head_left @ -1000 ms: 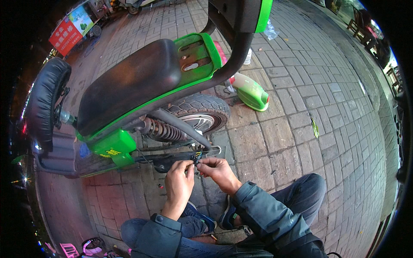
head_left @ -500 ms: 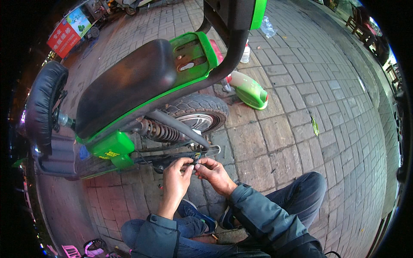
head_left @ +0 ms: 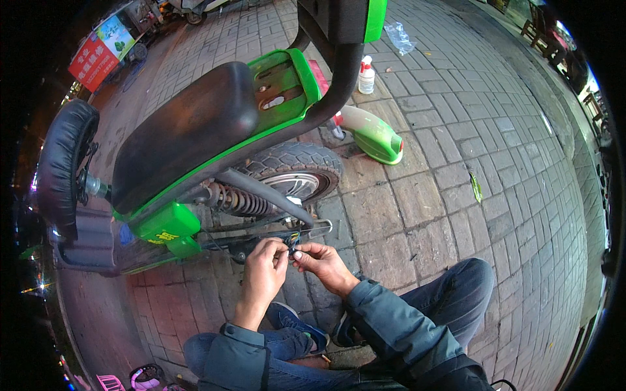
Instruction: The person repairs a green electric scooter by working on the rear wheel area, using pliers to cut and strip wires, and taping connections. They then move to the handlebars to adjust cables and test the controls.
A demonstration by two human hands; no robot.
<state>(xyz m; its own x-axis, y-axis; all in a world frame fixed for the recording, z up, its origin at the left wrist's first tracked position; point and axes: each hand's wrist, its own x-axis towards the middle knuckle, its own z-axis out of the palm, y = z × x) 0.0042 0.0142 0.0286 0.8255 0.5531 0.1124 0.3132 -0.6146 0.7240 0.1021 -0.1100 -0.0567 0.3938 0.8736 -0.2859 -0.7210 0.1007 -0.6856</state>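
Both hands in a close pinch: left hand point(head_left: 264, 268) and right hand point(head_left: 325, 268), fingertips nearly meeting on thin, multicoloured insulated wires point(head_left: 295, 238) beside the lower end of a thick black metal tube point(head_left: 270, 194).

Risks (judged): a hard tug could snap a strand; bare ends, if any, could short by touching. Fingers hide the grip point; cannot tell what exactly is pinched.

Obstructions: black treaded tyre point(head_left: 313, 158) and rusty coil spring point(head_left: 240, 199) crowd the far side. Beyond, on grey brick paving point(head_left: 450, 215): pale-and-green rounded plastic piece point(head_left: 375, 134), white bottle with red top point(head_left: 366, 80).
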